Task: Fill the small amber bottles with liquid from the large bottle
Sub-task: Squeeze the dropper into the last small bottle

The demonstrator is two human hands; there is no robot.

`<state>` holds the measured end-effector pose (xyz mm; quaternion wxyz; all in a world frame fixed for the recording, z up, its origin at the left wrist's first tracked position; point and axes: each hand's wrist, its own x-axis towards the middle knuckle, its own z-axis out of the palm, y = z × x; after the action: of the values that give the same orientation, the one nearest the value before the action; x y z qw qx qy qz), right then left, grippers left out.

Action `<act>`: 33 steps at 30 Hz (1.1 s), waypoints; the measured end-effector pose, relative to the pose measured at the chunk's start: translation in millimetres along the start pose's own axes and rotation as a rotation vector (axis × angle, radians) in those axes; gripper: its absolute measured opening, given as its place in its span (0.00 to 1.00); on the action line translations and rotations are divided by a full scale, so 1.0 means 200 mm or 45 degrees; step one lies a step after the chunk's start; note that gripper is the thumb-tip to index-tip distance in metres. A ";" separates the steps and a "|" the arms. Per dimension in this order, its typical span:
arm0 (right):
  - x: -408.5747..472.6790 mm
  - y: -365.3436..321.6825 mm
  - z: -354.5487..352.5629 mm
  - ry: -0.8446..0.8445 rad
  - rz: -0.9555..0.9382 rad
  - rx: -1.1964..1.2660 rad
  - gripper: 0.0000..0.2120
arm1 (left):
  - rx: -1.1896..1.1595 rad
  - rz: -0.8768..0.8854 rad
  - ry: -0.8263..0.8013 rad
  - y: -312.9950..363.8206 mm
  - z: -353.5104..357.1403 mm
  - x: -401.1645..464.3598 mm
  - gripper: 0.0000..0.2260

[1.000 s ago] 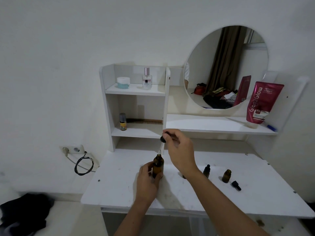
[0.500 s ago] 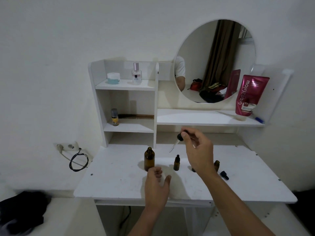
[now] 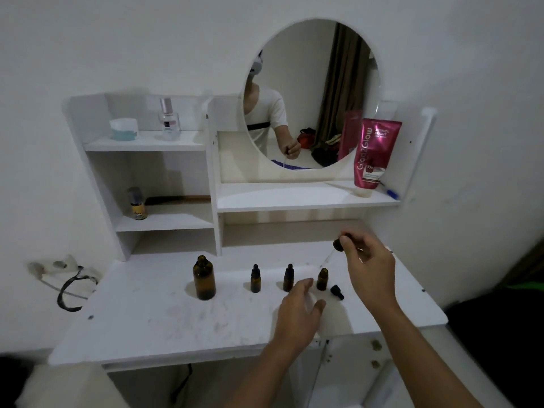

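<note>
Having let go of the large bottle (image 3: 204,277), left uncapped toward the desk's (image 3: 176,319) left edge, the open left hand (image 3: 297,310) reached for the uncapped small bottle (image 3: 322,279) while the right hand (image 3: 369,266) pinched the loaded dropper (image 3: 338,245) above it, ready to fill.

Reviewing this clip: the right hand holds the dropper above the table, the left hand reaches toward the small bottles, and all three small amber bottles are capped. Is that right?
Not quite. The head view shows only two small bottles capped; the rightmost small bottle is open, its cap lying on the table beside it. The rest stands: the right hand holds the dropper, and the left hand reaches toward the bottles.
</note>
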<state>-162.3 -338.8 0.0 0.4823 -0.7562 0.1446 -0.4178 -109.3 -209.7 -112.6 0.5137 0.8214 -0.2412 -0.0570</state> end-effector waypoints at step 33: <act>0.06 0.28 0.08 -0.228 0.021 -0.189 0.06 | -0.062 0.095 0.146 -0.02 0.20 0.25 0.07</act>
<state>-132.2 -365.4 -44.8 0.4394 -0.8229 0.1376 -0.3329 -78.4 -263.4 -127.7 0.5484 0.8009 -0.2404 0.0036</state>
